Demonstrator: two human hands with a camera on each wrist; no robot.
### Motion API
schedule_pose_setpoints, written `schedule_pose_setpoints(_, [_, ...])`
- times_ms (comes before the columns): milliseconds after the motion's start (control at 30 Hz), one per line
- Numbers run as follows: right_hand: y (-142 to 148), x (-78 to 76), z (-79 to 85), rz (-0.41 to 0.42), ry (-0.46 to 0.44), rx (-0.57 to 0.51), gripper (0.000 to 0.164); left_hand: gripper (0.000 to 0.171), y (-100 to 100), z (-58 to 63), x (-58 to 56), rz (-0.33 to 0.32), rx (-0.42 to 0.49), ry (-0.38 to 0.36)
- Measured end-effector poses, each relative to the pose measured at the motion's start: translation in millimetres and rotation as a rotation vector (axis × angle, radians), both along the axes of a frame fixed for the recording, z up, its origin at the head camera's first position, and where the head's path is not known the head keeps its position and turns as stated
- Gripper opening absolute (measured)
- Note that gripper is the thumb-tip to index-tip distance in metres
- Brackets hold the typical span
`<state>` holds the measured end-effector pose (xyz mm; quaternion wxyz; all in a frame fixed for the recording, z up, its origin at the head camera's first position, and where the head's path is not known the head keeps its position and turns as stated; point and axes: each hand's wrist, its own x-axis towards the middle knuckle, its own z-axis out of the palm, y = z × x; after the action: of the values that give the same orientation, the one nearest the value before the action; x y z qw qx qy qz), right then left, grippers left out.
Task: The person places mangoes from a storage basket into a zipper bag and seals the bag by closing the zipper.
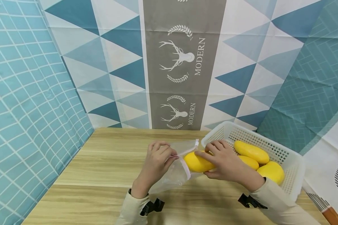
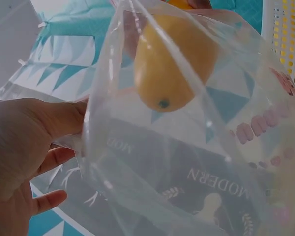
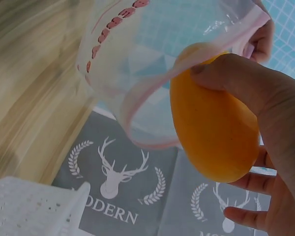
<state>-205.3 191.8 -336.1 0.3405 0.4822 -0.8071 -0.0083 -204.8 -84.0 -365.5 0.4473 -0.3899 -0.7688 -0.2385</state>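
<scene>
A yellow mango (image 1: 197, 162) is gripped by my right hand (image 1: 225, 161), thumb on one side and fingers on the other. Its far end is inside the mouth of a clear zip bag (image 1: 171, 175) with a pinkish rim, as the right wrist view shows the bag (image 3: 147, 93) around the tip of the mango (image 3: 214, 128). My left hand (image 1: 157, 159) pinches the bag's edge between thumb and fingers. Through the plastic in the left wrist view, the mango (image 2: 174, 64) appears in the upper part of the bag (image 2: 137, 182).
At the right of the wooden table (image 1: 101, 165) stands a white perforated basket (image 1: 294, 172) holding several yellow mangoes (image 1: 252, 151). Patterned cloth (image 1: 180, 62) hangs behind the table, and blue checked cloth (image 1: 31, 109) hangs along the left side.
</scene>
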Motion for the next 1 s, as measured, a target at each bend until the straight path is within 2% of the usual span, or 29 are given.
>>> schedule_pose_setpoints(200, [-7, 1.5, -1.4, 0.051, -0.004, -0.001, 0.075, 0.016, 1, -0.6, -0.8, -0.022, 0.011, 0.023])
schedule_pose_setpoints(567, [-17, 2.6, -2.6, 0.158, -0.017, 0.024, 0.077, 0.016, 0, 0.4, -1.1, -0.054, 0.046, 0.017])
schedule_pose_setpoints(800, [-22, 2.5, -7.2, 0.182, -0.011, 0.049, 0.076, 0.012, -1, 0.7, -1.6, -0.091, 0.096, 0.007])
schedule_pose_setpoints(1000, [-23, 0.2, -14.0, 0.161, 0.019, 0.074, 0.064, 0.025, -1, 1.8, -1.6, -0.094, 0.117, 0.036])
